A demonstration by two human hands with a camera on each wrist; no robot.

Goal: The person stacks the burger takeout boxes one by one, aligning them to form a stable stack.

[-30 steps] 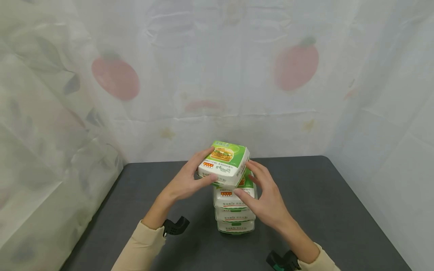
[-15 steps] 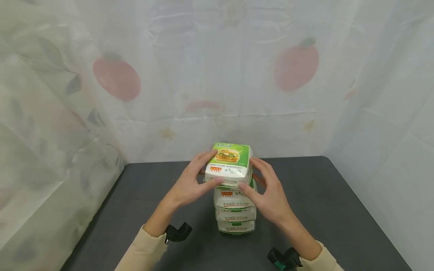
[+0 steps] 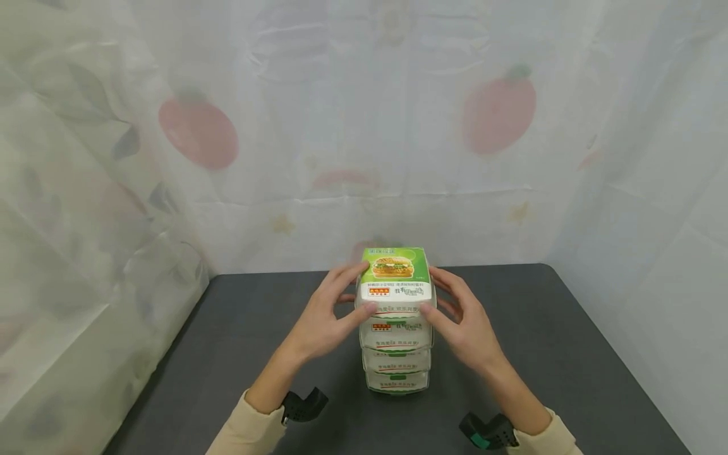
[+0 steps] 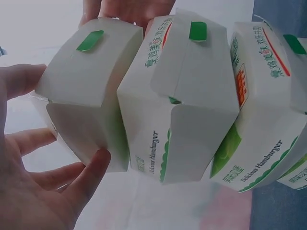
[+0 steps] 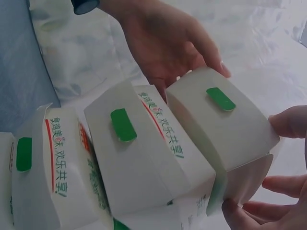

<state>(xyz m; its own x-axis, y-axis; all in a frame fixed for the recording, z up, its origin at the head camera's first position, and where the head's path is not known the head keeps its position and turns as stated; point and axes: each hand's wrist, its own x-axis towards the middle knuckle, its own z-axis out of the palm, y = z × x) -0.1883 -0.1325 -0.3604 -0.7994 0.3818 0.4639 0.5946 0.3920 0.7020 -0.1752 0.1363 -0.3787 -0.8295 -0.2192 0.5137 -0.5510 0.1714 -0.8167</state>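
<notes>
A white and green hamburger box (image 3: 394, 292) with a burger picture on its lid tops an upright stack of similar boxes (image 3: 396, 338). My left hand (image 3: 323, 319) holds its left side, thumb at the front corner and fingers along the side. On the opposite side my right hand (image 3: 467, 323) grips the same box in a like manner. In the left wrist view the held box (image 4: 88, 72) shows a green tab, and the box under it (image 4: 187, 96) sits close against it. The right wrist view shows the held box (image 5: 225, 120) between fingertips of both hands.
The stack stands on a dark grey table (image 3: 261, 309). Behind it hangs a pale curtain (image 3: 364, 126) with faded fruit prints, and similar sheeting (image 3: 85, 253) borders the left side. Dark wrist cameras (image 3: 304, 404) sit on both wrists.
The top box has moved right and down from a tilted, offset position and now lines up over the stack. Both hands have moved with it, keeping hold of its sides.
</notes>
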